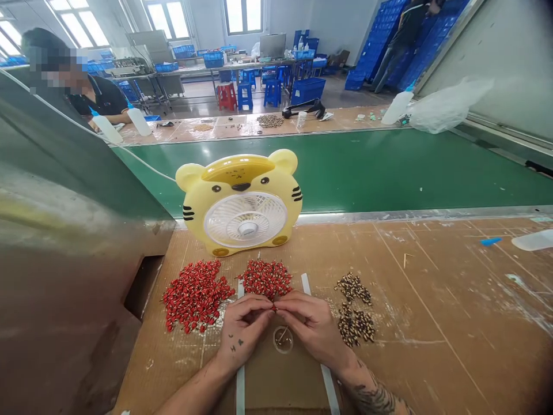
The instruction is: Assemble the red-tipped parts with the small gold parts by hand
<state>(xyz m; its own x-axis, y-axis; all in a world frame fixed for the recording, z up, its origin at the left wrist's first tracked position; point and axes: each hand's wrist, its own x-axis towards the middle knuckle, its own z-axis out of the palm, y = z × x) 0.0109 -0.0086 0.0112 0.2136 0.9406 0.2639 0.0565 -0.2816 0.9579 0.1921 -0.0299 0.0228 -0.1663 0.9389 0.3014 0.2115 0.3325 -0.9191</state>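
My left hand (245, 328) and my right hand (311, 325) meet fingertip to fingertip over the cardboard, pinching a tiny red piece (273, 308) between them. Its exact kind is mostly hidden by the fingers. Just below the fingertips sits a small clear round dish (283, 340) with a thin stick leaning in it. Beyond my hands lies a heap of small red pieces with gold-coloured bits (265, 278). A larger red heap (196, 297) spreads to the left. Right of my right hand are two small piles of black-and-gold pieces (354, 288).
A yellow tiger-faced fan (244, 204) stands behind the heaps. Past it runs a green conveyor belt (389, 167). A metal housing (78, 242) borders the left side. A white bottle (533, 240) lies at the right. A co-worker (103, 95) sits across the belt.
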